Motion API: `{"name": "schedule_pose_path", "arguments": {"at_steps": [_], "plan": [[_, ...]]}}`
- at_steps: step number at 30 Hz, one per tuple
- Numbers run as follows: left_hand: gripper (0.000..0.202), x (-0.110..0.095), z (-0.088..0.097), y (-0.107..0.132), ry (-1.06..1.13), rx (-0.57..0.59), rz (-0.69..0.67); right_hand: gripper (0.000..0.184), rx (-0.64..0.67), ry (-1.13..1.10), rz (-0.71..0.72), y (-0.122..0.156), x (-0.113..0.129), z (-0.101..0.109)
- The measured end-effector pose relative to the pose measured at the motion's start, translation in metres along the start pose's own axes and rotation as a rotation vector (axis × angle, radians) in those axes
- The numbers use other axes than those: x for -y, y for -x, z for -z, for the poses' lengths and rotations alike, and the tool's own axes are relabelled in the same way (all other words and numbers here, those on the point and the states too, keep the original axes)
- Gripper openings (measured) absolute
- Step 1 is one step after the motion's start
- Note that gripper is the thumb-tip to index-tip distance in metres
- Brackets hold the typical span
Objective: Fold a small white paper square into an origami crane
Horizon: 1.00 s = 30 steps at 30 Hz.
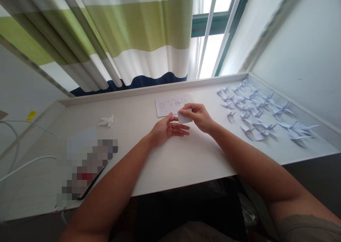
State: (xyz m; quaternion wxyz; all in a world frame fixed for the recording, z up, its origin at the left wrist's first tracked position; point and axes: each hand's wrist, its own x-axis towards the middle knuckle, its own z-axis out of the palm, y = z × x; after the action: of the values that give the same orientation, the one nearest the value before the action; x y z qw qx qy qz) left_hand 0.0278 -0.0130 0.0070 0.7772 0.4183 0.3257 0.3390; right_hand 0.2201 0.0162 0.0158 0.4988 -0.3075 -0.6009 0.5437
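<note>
Between the thumb and fingers of my right hand (198, 116) is a small folded square of white paper (184, 116), held over the middle of the table. My left hand (166, 130) is just left of it, palm turned inward and fingers stretched apart. Its fingers reach behind and below the paper; whether they touch it I cannot tell. Behind both hands lies a pad of paper (165, 105) with printed or handwritten marks. Folded white paper cranes (247, 130) stand in a group on the right side of the table.
A crumpled white tissue (106, 121) rests on the left of the white table (183, 167). Nearer me is a blurred-out, dark-edged flat object (90, 174). White cables (29, 160) cross the left edge. A raised rim (149, 89) runs along the back, below a striped curtain (138, 29).
</note>
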Motion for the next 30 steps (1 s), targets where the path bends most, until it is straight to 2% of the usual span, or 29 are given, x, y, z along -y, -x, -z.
{"name": "schedule_pose_path", "arguments": {"at_steps": [2,5,8,11,13,15,22,30], "plan": [[0.039,0.000,-0.004,-0.001,0.005,-0.006,0.026,0.029,0.056,0.009,0.027,0.000,-0.001,0.000],[0.028,0.001,-0.007,-0.001,0.014,-0.052,-0.037,0.028,0.128,0.052,0.058,0.000,-0.005,0.003],[0.040,0.002,-0.002,-0.003,-0.002,-0.218,-0.187,0.031,0.148,0.071,0.032,-0.001,-0.006,0.008],[0.057,0.005,0.004,-0.007,-0.046,-0.411,-0.346,0.045,0.077,0.031,-0.022,-0.002,-0.008,0.010],[0.060,0.007,0.006,-0.009,-0.095,-0.479,-0.389,0.046,0.035,0.023,-0.068,-0.004,-0.010,0.009],[0.057,0.007,0.004,-0.010,-0.138,-0.486,-0.374,0.045,0.024,0.058,-0.080,-0.005,-0.012,0.009],[0.052,0.004,0.000,-0.004,-0.251,-0.402,-0.312,0.054,-0.001,0.144,-0.046,-0.006,-0.013,0.010],[0.055,0.007,0.003,-0.005,-0.413,-0.360,-0.398,0.055,-0.004,0.162,-0.026,-0.006,-0.009,0.008]]}}
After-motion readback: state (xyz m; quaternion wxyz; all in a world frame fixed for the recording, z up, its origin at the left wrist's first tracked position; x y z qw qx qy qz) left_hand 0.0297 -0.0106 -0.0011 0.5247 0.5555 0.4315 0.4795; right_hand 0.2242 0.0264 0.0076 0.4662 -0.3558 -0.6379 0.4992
